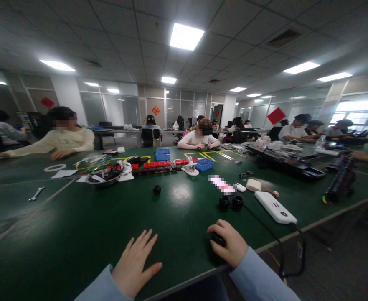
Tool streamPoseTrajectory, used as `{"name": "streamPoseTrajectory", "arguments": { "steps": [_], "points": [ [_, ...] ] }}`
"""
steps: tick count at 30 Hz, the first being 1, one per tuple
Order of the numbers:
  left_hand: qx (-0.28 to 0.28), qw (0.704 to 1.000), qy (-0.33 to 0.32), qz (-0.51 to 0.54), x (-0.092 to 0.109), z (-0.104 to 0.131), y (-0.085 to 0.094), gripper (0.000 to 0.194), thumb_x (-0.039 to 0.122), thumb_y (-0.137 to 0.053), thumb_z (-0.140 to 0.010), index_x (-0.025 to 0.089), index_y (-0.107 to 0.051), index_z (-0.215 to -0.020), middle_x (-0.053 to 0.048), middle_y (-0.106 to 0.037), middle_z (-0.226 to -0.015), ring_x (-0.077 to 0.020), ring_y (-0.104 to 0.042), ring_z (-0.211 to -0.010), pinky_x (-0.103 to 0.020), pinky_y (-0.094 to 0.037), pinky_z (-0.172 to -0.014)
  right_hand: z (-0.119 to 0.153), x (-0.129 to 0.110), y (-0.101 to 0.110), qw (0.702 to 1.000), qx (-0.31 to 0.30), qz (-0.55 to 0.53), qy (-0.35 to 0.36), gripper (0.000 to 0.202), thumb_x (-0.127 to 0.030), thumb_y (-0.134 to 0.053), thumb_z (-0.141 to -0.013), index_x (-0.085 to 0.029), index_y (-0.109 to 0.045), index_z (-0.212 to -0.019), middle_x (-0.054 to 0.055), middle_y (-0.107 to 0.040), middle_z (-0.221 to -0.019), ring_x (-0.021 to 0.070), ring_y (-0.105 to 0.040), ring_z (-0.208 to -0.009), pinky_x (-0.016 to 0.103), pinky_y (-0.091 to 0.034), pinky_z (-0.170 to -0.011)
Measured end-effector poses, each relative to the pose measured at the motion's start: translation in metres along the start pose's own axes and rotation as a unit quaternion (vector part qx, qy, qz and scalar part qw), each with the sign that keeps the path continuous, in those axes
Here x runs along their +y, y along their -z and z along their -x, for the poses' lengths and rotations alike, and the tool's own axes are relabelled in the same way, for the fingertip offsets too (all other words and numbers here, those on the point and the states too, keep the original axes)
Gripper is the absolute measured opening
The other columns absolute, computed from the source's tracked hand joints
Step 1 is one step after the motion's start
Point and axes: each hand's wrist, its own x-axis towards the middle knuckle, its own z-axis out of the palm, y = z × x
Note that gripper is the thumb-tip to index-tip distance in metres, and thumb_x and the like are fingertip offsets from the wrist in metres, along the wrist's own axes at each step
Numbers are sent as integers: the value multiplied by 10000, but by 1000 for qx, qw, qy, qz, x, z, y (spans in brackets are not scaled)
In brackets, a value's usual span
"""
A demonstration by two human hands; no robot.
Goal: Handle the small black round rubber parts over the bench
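Observation:
My left hand [138,264] lies flat on the green table [177,225], fingers spread, holding nothing. My right hand [229,243] is closed around a small black round piece [218,239] near the table's front edge; the fingers hide part of it. Beyond that hand, two black ring-like pieces, one on the left [224,203] and one on the right [237,202], stand side by side. Another small black round piece [157,190] sits alone farther off, ahead of my left hand. What kind of part these are, I cannot tell.
A white power bank [275,207] with a black cable lies at right. Farther back are blue bins [204,164], a red-and-black strip [157,167], a metal bowl [104,177] of parts and a black tray [284,161]. A wrench [36,194] lies at left. Other people sit around.

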Motion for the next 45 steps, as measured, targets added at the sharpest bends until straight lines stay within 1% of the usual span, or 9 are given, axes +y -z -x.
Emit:
{"name": "streamPoseTrajectory", "arguments": {
  "steps": [4, 9, 13, 20, 26, 33, 37, 41, 45],
  "points": [
    [-1, 1000, 2, 5, -2, -1, -1, 741, 655, -372, -791, 211, -280, -1377, -76, -202, -1452, -284, -170, -1337, -513, -171, -1075, 6, 42, 20, 994, 39, 70, -80, 217, -266, -472, -755, -198, -600, -916, 63, -561, -859, 211, -547, -849, 346, -443, -767],
    [30, 999, 5, 10, -1, -1, -4, 709, 639, -407, -787, 236, -310, -1362, -64, -234, -1443, -287, -212, -1325, -515, -192, -1069, -6, 59, 23, 981, 67, 130, -126, 292, -329, -447, -798, -168, -594, -992, 87, -587, -924, 224, -561, -884, 351, -445, -791],
    [62, 998, 20, 1, 3, 1, -6, 679, 621, -439, -785, 247, -345, -1343, -57, -282, -1427, -284, -256, -1312, -505, -222, -1063, -12, 60, 21, 976, 84, 173, -99, 303, -344, -452, -821, -153, -600, -1003, 98, -588, -917, 233, -555, -865, 356, -439, -766],
    [64, 998, 13, -7, 5, 2, -5, 662, 605, -439, -798, 247, -339, -1346, -56, -288, -1425, -285, -263, -1309, -520, -228, -1059, -15, 70, 27, 964, 97, 236, -80, 363, -403, -468, -828, -143, -563, -1062, 124, -570, -987, 261, -523, -901, 373, -410, -758],
    [23, 1000, 18, 9, 0, 0, -5, 694, 626, -426, -794, 246, -302, -1361, -50, -238, -1444, -290, -217, -1323, -529, -203, -1068, -14, 77, 24, 970, 115, 203, -68, 392, -405, -422, -853, -153, -495, -1143, 131, -555, -1085, 267, -503, -990, 387, -388, -815],
    [18, 1000, -10, 1, -5, 0, -4, 673, 616, -383, -821, 244, -272, -1370, -58, -207, -1446, -297, -198, -1324, -546, -200, -1057, -14, 82, 22, 975, 156, 152, -37, 324, -367, -421, -823, -158, -518, -1050, 121, -563, -1033, 262, -522, -959, 404, -418, -798],
    [-6, 1000, -10, 0, -3, 1, -1, 676, 600, -381, -828, 223, -253, -1374, -56, -189, -1446, -290, -184, -1327, -540, -197, -1058, -5, 76, 30, 960, 240, 142, -4, 299, -346, -407, -814, -164, -500, -1033, 120, -551, -1012, 271, -523, -945, 429, -433, -776],
    [-8, 1000, 3, 1, -1, 1, 1, 662, 587, -407, -823, 230, -272, -1364, -47, -211, -1442, -277, -198, -1324, -525, -201, -1062, -1, 47, 40, 945, 301, 128, 24, 267, -333, -465, -810, -166, -487, -1017, 101, -554, -912, 254, -536, -860, 404, -458, -719],
    [-16, 1000, 9, -1, -1, 0, 2, 662, 578, -420, -819, 233, -270, -1363, -44, -206, -1445, -269, -185, -1327, -518, -193, -1065, -10, 6, 38, 950, 294, 100, 43, 201, -277, -483, -819, -178, -501, -994, 92, -559, -909, 233, -539, -850, 375, -467, -719]
  ]
}}
